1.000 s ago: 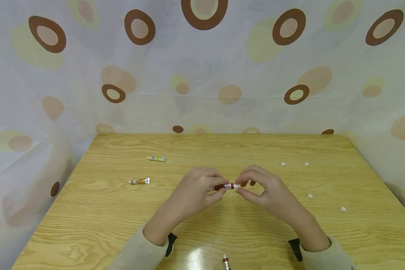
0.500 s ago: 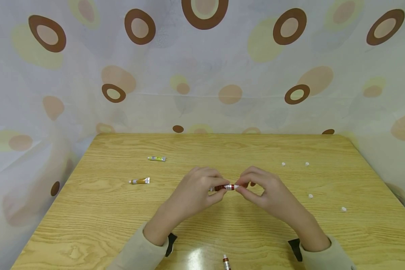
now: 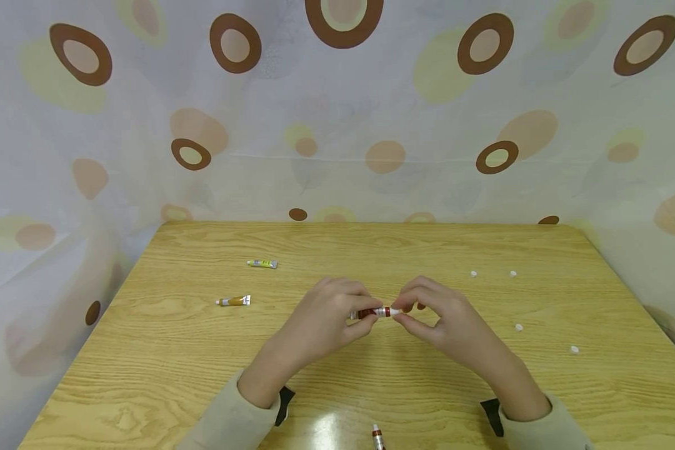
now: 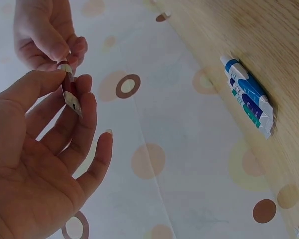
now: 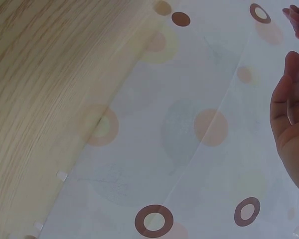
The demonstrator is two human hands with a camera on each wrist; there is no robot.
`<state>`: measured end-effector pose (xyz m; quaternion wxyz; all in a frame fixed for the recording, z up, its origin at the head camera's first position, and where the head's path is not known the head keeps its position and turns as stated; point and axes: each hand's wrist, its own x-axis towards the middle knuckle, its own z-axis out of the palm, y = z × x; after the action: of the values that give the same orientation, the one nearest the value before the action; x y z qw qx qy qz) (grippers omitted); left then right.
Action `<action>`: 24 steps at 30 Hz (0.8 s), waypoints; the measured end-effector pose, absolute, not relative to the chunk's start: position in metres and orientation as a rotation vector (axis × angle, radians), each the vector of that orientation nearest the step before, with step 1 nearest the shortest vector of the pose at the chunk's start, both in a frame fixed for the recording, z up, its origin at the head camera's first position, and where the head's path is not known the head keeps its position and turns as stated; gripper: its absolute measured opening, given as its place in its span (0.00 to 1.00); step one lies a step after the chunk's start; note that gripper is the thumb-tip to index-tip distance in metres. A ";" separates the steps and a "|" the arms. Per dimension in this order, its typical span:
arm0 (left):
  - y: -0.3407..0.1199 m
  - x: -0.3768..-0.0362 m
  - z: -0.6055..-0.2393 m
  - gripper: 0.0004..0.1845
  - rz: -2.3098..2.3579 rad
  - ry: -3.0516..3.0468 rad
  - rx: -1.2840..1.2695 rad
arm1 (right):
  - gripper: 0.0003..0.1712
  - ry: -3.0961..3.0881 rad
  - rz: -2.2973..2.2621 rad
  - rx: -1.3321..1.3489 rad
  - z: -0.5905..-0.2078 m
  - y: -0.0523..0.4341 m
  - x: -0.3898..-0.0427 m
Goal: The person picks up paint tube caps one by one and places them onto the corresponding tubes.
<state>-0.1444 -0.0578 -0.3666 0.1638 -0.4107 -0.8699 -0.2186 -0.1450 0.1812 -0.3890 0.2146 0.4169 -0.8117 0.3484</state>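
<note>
- Currently, the left hand pinches the red tube between thumb and fingertip, little finger held apart.
- The right hand pinches the white tip; the tube spans the gap between both hands' fingers.
- Probably done: four white pieces, likely caps, lie loose to the right of the right fingers.
- Apparently unfinished: the tip meets the tube; coming off or going on, I cannot tell.
- Untouched: the yellow-green tube and ochre tube, left of the left fingers, and another tube, nearer the body than all fingers; whether these are capped is unclear.
</note>
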 end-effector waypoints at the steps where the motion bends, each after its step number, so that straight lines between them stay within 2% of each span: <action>1: -0.058 -0.145 -0.367 0.05 -0.621 -2.479 -1.175 | 0.20 -2.249 0.964 1.159 -0.389 0.181 -0.145; 16: -0.055 -0.145 -0.372 0.06 -0.328 -2.233 -1.200 | 0.12 -2.274 0.910 1.158 -0.389 0.181 -0.143; 24: -0.052 -0.143 -0.373 0.05 -0.236 -2.158 -1.168 | 0.12 -2.241 0.931 1.179 -0.391 0.179 -0.143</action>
<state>-0.1433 -0.0524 -0.3731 0.3319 -0.4469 -0.8258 -0.0905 -0.1427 0.1791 -0.3907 0.2201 0.4263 -0.8102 0.3368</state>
